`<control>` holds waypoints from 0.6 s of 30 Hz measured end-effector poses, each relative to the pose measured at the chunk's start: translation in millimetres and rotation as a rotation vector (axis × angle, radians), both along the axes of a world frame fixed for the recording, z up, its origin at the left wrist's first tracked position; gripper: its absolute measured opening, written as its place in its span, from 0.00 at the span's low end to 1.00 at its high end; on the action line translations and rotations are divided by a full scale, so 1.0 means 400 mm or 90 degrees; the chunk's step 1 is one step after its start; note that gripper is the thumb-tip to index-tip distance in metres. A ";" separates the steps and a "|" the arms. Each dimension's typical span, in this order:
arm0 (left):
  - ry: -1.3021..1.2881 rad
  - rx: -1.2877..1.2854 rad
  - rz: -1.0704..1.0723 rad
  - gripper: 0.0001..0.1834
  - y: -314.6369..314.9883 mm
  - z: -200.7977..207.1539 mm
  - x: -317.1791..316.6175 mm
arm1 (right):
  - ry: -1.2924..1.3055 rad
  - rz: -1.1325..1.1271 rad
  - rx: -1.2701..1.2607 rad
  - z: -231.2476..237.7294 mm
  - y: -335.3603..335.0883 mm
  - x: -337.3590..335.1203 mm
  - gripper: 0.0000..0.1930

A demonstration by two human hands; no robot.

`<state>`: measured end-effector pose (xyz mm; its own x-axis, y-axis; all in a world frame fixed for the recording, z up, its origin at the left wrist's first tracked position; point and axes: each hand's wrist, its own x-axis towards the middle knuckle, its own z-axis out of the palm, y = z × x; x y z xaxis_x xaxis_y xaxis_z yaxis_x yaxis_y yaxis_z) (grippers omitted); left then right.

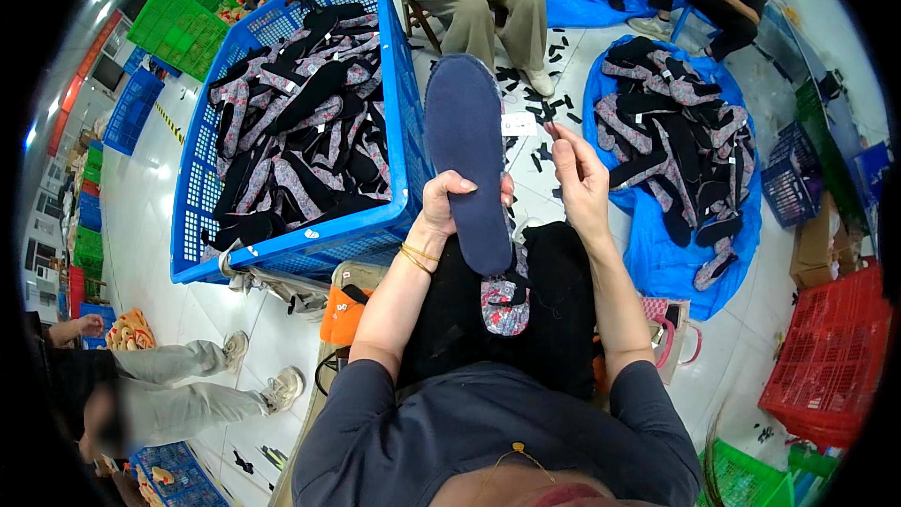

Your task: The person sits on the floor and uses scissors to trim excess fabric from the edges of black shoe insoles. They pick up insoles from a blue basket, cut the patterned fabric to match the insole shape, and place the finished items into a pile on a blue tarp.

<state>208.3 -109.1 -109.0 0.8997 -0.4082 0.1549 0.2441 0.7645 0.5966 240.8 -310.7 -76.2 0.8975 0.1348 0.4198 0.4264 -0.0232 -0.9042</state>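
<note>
My left hand [449, 202] is closed around the middle of a slipper [465, 122], its dark blue sole turned up. A white tag [518, 125] sticks out from the slipper's right side. My right hand [584, 183] is raised to the right of it, fingers curved and thumb apart, with its fingertips a little to the right of the tag. I make out nothing held in it. Below the sole, a grey-and-red patterned piece with a black band [507, 305] shows over my lap; whether it belongs to the same slipper I cannot tell.
A large blue crate [399, 131] full of patterned slippers stands at my left. More slippers lie piled on a blue sheet [718, 286] at right. Black scraps litter the floor ahead. A red crate [826, 357] stands at far right. Other people sit ahead; another person is at left.
</note>
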 end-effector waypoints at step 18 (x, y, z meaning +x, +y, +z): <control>0.070 -0.004 -0.089 0.31 0.005 -0.009 -0.007 | 0.027 0.043 0.131 0.087 0.082 0.013 0.08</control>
<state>205.4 -107.3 -112.4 0.8463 -0.5292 0.0613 0.4117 0.7226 0.5553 245.8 -278.1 -41.3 0.9071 0.1098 0.4063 0.3818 0.1914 -0.9042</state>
